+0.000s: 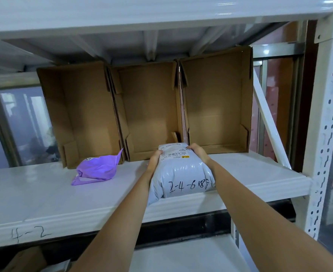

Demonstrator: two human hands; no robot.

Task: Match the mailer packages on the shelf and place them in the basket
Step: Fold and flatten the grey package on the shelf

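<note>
White shelf (44, 197): both hands, left hand (155, 160) and right hand (198, 152), fingers curled round grey mailer (181, 173); purple mailer (97, 169) left of it waits, no basket visible.

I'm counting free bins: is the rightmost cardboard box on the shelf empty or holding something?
Empty. The rightmost cardboard box lies on its side, opening toward the camera, and only bare brown walls show inside.

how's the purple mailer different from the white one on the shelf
The purple mailer is crumpled and flattish; the white mailer is plump and taut. The purple mailer lies untouched left of the white mailer, which the left hand and right hand grip at its far end. The white mailer shows a printed label and handwritten numbers; on the purple mailer only a small white patch shows. Both rest on the white shelf.
</note>
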